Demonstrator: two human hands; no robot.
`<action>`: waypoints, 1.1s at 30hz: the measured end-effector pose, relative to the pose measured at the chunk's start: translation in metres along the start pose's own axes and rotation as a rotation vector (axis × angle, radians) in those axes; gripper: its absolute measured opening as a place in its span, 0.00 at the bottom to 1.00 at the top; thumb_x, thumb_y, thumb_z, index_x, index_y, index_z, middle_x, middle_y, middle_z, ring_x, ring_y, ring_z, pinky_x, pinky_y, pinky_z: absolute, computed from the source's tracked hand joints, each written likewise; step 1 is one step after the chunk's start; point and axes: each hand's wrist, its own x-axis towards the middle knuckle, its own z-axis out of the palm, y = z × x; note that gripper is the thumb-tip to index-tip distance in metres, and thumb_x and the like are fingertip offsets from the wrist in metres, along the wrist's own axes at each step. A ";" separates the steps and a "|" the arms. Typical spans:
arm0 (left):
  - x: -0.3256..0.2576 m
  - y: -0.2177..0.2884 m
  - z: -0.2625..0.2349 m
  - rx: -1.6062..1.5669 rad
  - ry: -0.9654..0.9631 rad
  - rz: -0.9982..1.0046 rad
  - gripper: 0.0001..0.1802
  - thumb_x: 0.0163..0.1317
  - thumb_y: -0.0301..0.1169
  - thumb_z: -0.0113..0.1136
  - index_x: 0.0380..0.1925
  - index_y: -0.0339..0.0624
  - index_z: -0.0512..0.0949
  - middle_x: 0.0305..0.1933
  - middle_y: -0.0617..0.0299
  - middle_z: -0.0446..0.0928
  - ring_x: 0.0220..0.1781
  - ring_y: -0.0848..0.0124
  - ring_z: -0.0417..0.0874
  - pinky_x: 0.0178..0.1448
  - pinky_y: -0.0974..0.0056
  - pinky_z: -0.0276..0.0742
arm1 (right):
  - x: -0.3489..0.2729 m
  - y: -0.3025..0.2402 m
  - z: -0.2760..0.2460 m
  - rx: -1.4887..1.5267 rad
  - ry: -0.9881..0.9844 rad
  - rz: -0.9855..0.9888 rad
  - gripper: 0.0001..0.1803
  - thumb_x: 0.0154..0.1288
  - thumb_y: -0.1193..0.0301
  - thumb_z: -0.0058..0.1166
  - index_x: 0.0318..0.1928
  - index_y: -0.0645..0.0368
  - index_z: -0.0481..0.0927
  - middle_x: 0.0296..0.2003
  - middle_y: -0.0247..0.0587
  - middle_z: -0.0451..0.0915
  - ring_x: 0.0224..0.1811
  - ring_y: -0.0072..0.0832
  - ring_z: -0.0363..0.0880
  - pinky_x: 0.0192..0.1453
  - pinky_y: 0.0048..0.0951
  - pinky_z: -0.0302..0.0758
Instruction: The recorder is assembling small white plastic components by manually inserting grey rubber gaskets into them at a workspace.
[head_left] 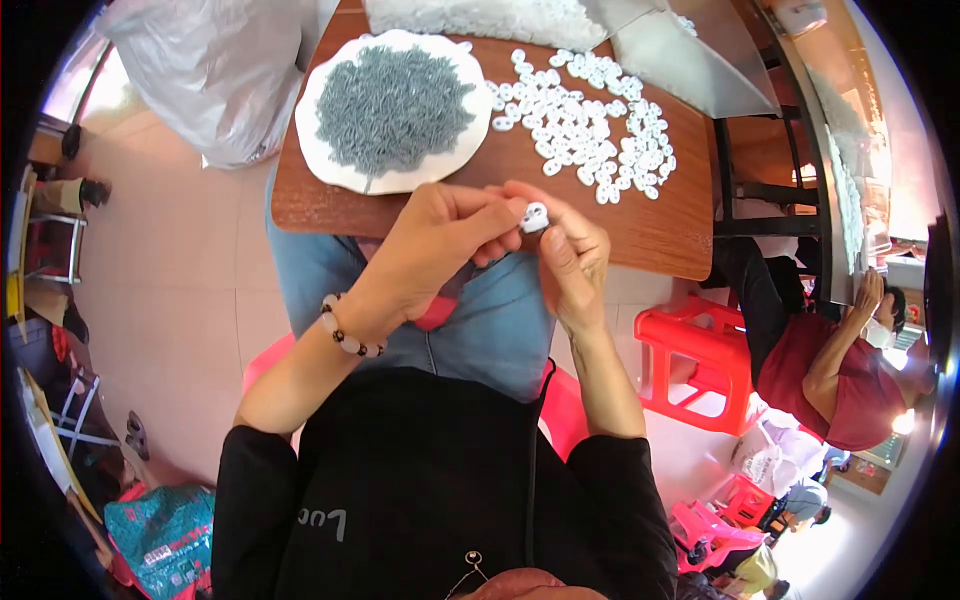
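Observation:
A small white plastic piece [535, 217] with two dark holes is held up over the table's near edge, between the fingertips of both hands. My left hand [440, 235], with a beaded bracelet at the wrist, is closed, its thumb and fingers pinching at the piece's left side. My right hand [580, 255] closes on it from the other side with thumb and forefinger. Any smaller part between the fingers is hidden. Beyond my left hand, a heap of small grey slender pieces [395, 105] fills a white scalloped plate [312, 150]. Many similar white pieces [580, 125] lie scattered to its right.
The brown wooden table [660, 225] ends just above my lap. Clear plastic bags [490, 20] lie along its far side. A large whitish bag [215, 75] stands at the left. On the right are a red plastic stool [690, 365] and a person in dark red [835, 385] at another table.

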 end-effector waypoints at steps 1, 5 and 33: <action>0.000 0.001 0.000 0.014 -0.009 0.010 0.12 0.64 0.36 0.58 0.27 0.38 0.80 0.25 0.69 0.75 0.25 0.84 0.70 0.30 0.78 0.64 | 0.001 0.001 0.000 -0.002 0.002 -0.020 0.33 0.67 0.53 0.50 0.58 0.72 0.69 0.53 0.56 0.74 0.54 0.36 0.75 0.59 0.37 0.71; 0.002 -0.006 -0.004 -0.009 0.015 0.030 0.13 0.65 0.35 0.57 0.27 0.38 0.81 0.25 0.69 0.75 0.25 0.83 0.70 0.31 0.77 0.64 | 0.004 0.006 0.001 0.060 -0.019 -0.006 0.30 0.68 0.56 0.48 0.58 0.71 0.69 0.54 0.57 0.74 0.54 0.35 0.75 0.59 0.37 0.71; -0.001 -0.005 -0.003 -0.058 -0.008 0.041 0.12 0.66 0.35 0.56 0.32 0.38 0.81 0.27 0.68 0.78 0.28 0.82 0.74 0.33 0.77 0.67 | 0.001 -0.006 0.005 0.041 -0.008 -0.007 0.27 0.70 0.59 0.47 0.58 0.71 0.70 0.52 0.53 0.76 0.50 0.29 0.77 0.54 0.31 0.75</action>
